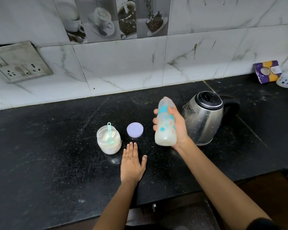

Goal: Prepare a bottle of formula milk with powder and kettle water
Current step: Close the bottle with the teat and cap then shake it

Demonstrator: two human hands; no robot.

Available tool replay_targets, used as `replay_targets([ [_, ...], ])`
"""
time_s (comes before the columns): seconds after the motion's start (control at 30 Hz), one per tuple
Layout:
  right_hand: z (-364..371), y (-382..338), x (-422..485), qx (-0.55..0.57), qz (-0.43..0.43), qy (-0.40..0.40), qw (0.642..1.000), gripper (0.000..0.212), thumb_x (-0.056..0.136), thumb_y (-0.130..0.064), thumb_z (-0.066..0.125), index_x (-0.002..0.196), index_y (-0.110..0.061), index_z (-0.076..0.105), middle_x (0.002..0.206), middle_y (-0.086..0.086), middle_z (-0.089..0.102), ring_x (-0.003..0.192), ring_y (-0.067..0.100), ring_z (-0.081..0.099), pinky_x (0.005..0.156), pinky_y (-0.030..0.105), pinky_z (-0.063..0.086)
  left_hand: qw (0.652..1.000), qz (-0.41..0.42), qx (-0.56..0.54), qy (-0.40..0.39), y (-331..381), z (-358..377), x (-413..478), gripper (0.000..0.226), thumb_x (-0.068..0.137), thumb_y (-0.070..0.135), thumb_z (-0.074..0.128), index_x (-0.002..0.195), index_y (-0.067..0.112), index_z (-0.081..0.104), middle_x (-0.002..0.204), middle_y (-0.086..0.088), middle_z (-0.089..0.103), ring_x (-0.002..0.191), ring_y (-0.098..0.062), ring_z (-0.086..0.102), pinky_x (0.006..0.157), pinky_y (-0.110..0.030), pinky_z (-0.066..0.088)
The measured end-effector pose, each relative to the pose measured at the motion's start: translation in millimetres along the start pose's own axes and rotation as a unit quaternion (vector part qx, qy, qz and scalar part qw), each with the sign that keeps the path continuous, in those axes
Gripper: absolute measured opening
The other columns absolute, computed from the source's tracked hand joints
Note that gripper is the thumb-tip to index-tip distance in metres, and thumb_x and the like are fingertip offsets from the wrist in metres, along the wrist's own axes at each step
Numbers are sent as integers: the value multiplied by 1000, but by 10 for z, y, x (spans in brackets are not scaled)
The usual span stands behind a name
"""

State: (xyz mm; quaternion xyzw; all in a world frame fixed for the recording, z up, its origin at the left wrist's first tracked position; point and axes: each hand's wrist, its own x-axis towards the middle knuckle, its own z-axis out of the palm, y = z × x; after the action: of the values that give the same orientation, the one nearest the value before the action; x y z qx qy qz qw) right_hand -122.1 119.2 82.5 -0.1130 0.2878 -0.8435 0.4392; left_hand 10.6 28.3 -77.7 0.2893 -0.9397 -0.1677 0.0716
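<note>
– Shaking is judged the step in hand: the one milky bottle [165, 125] is gripped, tilted, in the right hand [178, 128] above the desk [56, 146].
– The left hand [131, 165]?
– Laid flat, fingers straight, holding nothing, beside one jar [109, 143]. Next, lumps should be checked.
– Also counted: one kettle [204, 117] just beyond the right hand, one scoop [109, 130], one lid [135, 130].

bottle [165, 135]: milky, tilted (teal collar) | powder jar [109, 143]: open | kettle [204, 118]: upright
</note>
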Motion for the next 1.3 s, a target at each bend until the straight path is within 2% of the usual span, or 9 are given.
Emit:
replay_targets([
  [0.17,25,76,-37,-21,7,30,999,63,65,-27,76,117,-15,42,83,8,57,52,20,54,46,28,48,1000,2,3,1,-2,-3,-4,85,83,60,1,152,11,9,160,-8,9,147,-16,0,115,-26,-10],
  [0.33,90,-22,19,35,-11,80,996,26,83,-28,53,97,-7,48,74,4,54,49,16,50,46,23,45,1000,-2,4,2,8,-13,-1,78,89,58,8,152,11,9,160,-8,7,147,-16,-1,116,-26,-11],
  [0.47,105,100,-38,-47,-3,61,997,58,71,-28,67,119,-13,39,81,8,56,52,20,54,47,28,47,1000,1,3,4,-4,-3,2,68,98,49,25,152,12,6,160,-7,4,147,-16,-3,117,-27,-10],
  [0.57,123,-4,43,21,-22,72,997,34,82,-29,54,108,-9,43,73,4,57,49,16,51,47,24,46,1000,4,5,4,-3,4,4,69,98,50,24,152,11,7,160,-7,5,147,-16,-1,117,-27,-10],
  [0.7,125,118,-56,-54,-8,46,997,59,71,-25,66,123,-18,39,82,8,57,53,21,54,48,29,48,1000,5,14,6,-16,18,3,79,88,57,6,152,11,7,160,-8,7,147,-16,-1,116,-27,-11],
  [0.87,174,71,34,14,-29,65,997,62,70,-24,69,122,-21,36,76,7,58,50,19,52,48,27,47,1000,5,10,5,-14,12,5,70,97,51,19,152,11,6,160,-8,5,147,-16,-2,117,-27,-10],
  [0.93,180,166,-27,-38,-3,31,999,74,63,-25,76,125,-20,37,81,9,58,52,22,54,48,29,48,1000,6,8,10,-14,2,-3,72,94,53,15,151,11,7,160,-8,6,147,-16,-2,116,-26,-11],
  [1.1,183,106,14,10,-28,65,997,53,75,-24,63,121,-19,37,80,8,55,50,19,52,47,27,47,1000,7,-1,14,-7,2,0,68,98,48,27,152,10,8,160,-8,7,147,-16,-1,118,-28,-8],
  [1.3,233,163,-43,-76,-30,21,996,73,66,-25,71,132,-21,38,81,10,57,53,23,53,49,30,48,1000,9,1,9,-7,-12,-9,68,98,49,23,151,10,6,160,-8,6,147,-16,-2,118,-28,-7],
])
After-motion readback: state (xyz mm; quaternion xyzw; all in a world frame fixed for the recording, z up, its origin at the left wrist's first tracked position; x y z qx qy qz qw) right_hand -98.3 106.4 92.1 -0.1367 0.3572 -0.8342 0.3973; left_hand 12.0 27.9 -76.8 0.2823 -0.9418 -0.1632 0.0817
